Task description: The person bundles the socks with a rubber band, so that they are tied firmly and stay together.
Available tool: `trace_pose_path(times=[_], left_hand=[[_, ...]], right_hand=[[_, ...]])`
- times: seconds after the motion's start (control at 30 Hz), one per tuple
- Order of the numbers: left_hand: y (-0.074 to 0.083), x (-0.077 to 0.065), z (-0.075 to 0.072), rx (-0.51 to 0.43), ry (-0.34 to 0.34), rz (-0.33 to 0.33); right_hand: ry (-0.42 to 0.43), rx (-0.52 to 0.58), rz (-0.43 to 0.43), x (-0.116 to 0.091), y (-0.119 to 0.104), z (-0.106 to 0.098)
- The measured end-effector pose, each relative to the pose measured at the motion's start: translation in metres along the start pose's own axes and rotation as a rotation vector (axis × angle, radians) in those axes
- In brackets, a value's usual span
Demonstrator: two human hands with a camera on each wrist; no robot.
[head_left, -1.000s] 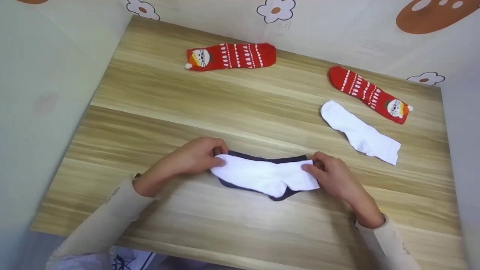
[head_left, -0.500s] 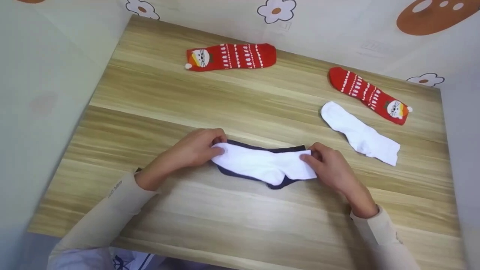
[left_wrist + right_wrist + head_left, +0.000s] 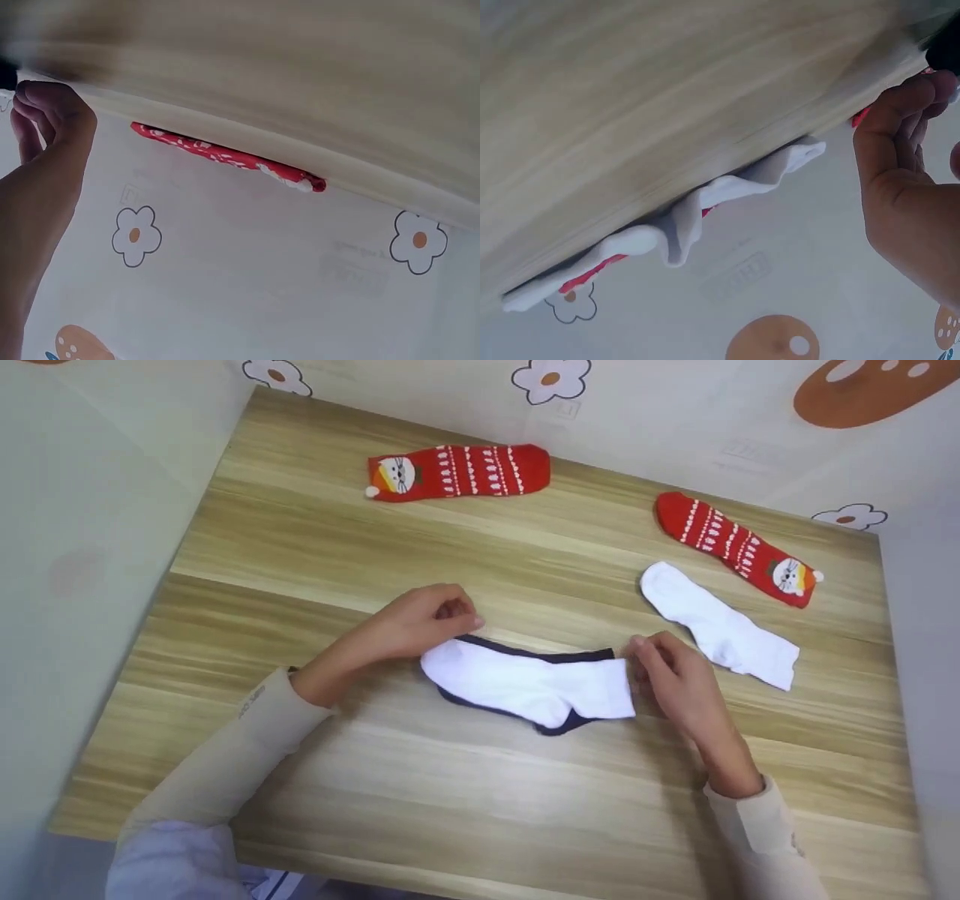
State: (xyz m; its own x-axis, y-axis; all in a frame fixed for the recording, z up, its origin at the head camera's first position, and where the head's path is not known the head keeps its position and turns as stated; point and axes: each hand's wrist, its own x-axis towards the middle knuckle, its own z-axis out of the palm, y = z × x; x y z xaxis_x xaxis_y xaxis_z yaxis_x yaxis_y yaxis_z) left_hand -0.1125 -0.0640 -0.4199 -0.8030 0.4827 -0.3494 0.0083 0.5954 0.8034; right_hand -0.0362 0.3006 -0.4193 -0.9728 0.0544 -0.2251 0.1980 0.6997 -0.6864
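A white sock [image 3: 510, 679] lies over a dark navy sock [image 3: 553, 730] on the wooden table in the head view; the dark edges show above and below it. My left hand [image 3: 424, 622] is just above the toe end, fingers loosely bent, with nothing in them. Off the cuff end, my right hand [image 3: 679, 682] hovers with thumb and fingertips close together and no sock between them. The left wrist view has the left hand [image 3: 56, 124] at its left edge, and the right wrist view has the right hand [image 3: 904, 157] at the right.
A second white sock [image 3: 720, 626] lies flat to the right. Behind it is a red patterned sock [image 3: 735, 547], and another red sock [image 3: 461, 472] lies near the back edge. A wall with printed flowers [image 3: 551, 379] borders the wooden table [image 3: 480, 817].
Both hands have let go of the white sock's ends. It and the dark sock were moved slightly away from the body. My left hand has lifted off up and right, the right hand slightly outward.
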Motion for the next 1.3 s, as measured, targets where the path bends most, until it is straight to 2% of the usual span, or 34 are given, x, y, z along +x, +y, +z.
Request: trace_pose_path(times=[0.17, 0.3, 0.57, 0.8, 1.0, 1.3], left_hand=[[0.007, 0.022, 0.001, -0.080, 0.020, -0.016], [0.013, 0.036, 0.003, -0.137, 0.029, 0.014], [0.018, 0.059, 0.008, -0.179, 0.002, 0.067], [0.024, 0.076, 0.012, -0.182, -0.031, 0.117], [0.034, 0.094, 0.012, -0.195, -0.073, 0.176], [0.040, 0.111, 0.016, -0.219, -0.147, 0.185]], right_hand=[[0.106, 0.200, 0.045, -0.006, 0.006, 0.009], [0.161, 0.266, 0.073, -0.010, 0.008, 0.014], [0.281, 0.181, 0.162, -0.011, 0.012, 0.011], [0.360, 0.118, 0.172, -0.010, 0.016, 0.009], [0.435, 0.123, 0.204, -0.006, 0.018, 0.000], [0.451, 0.115, 0.295, -0.008, 0.025, -0.008]])
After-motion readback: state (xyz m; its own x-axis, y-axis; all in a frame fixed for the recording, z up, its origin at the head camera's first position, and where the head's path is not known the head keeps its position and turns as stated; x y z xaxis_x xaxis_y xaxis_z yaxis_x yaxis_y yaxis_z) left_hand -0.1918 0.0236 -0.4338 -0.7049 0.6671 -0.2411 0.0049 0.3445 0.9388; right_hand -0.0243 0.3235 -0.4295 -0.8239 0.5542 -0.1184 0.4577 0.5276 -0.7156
